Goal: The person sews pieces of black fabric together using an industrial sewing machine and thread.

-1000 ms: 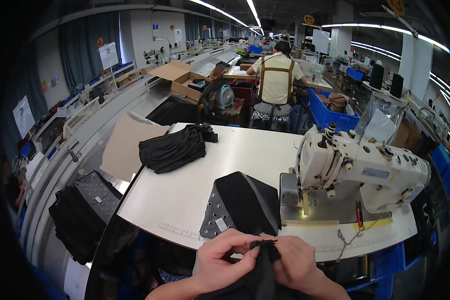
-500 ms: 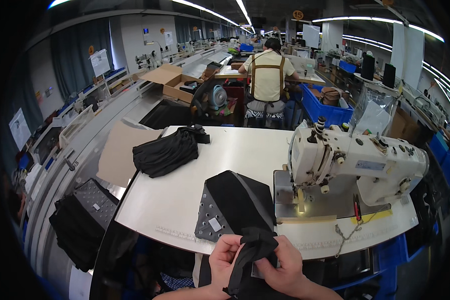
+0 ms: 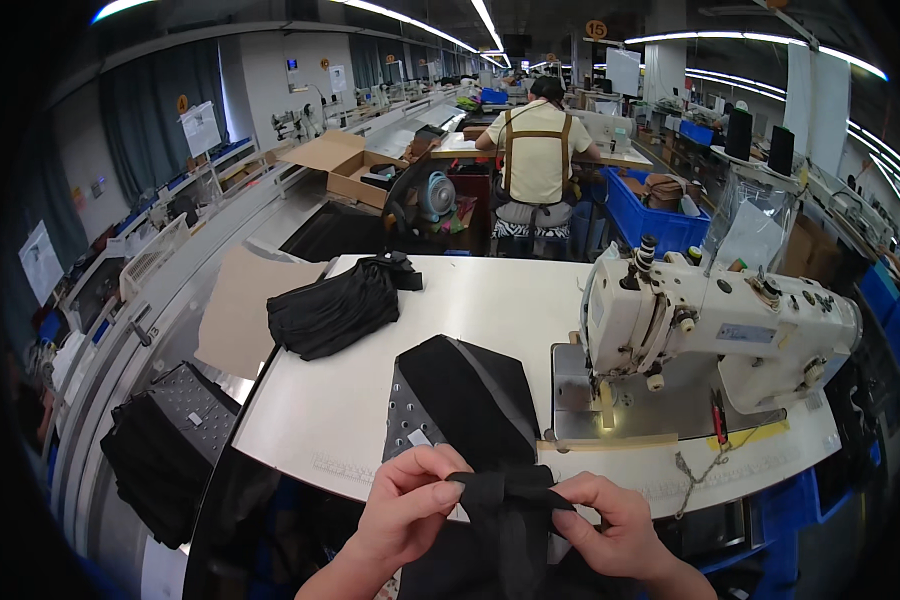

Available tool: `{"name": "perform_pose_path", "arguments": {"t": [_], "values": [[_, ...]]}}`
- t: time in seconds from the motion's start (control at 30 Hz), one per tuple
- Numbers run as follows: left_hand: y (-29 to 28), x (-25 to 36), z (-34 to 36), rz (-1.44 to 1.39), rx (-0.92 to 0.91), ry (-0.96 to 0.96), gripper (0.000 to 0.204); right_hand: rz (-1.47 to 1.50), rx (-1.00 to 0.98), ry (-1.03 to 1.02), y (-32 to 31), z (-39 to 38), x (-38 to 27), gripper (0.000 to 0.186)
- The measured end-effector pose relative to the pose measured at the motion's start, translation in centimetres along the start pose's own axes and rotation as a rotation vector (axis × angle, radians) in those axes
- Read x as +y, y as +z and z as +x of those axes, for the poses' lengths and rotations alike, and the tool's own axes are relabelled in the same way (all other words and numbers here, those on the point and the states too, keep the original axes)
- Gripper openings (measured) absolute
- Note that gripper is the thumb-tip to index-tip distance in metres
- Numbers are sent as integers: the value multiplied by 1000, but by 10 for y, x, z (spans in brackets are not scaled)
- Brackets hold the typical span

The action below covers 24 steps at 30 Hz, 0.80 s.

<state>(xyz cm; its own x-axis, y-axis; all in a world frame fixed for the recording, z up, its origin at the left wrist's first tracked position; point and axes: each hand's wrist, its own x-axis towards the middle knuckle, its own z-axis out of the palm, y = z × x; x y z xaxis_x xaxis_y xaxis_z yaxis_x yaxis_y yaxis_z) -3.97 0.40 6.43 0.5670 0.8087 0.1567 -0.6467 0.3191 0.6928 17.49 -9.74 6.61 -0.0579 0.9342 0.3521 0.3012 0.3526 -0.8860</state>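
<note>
My left hand (image 3: 411,505) and my right hand (image 3: 610,522) pinch a black fabric strip (image 3: 505,492) between them, at the front edge of the white table (image 3: 460,285). The strip is stretched sideways, and more dark cloth hangs below it toward my lap. Just beyond my hands lies a black and grey fabric panel (image 3: 475,395) with a dotted grey side and a small white label (image 3: 418,438). Part of that panel is hidden behind my hands and the strip. Both hands have thumb and fingers closed on the cloth.
A white sewing machine (image 3: 725,325) stands at the right, with red-handled snips (image 3: 718,418) beside its bed. A bundle of black cloth (image 3: 335,308) lies at the table's far left. More dark pieces (image 3: 165,455) hang at left. Ahead, a person (image 3: 535,150) sits with their back to me.
My hands have moved apart sideways, and the bunched black cloth between them is now spread into a taut strip. The panel has shifted slightly left.
</note>
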Motion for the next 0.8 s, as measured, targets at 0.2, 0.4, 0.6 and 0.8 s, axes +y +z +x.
{"name": "perform_pose_path", "arguments": {"t": [0.2,0.4,0.6,0.8], "values": [[3,-3,-4,75,-133,-76,3,474,171,164,13,-10,9,23],[-1,-10,-8,250,-30,-84,12,69,121,-33,7,-4,6,18],[-2,-15,-12,-26,-284,-241,14,472,366,56,16,-7,14,23],[19,-37,-20,410,-12,-81,20,354,417,-6,26,-7,21,24]]}}
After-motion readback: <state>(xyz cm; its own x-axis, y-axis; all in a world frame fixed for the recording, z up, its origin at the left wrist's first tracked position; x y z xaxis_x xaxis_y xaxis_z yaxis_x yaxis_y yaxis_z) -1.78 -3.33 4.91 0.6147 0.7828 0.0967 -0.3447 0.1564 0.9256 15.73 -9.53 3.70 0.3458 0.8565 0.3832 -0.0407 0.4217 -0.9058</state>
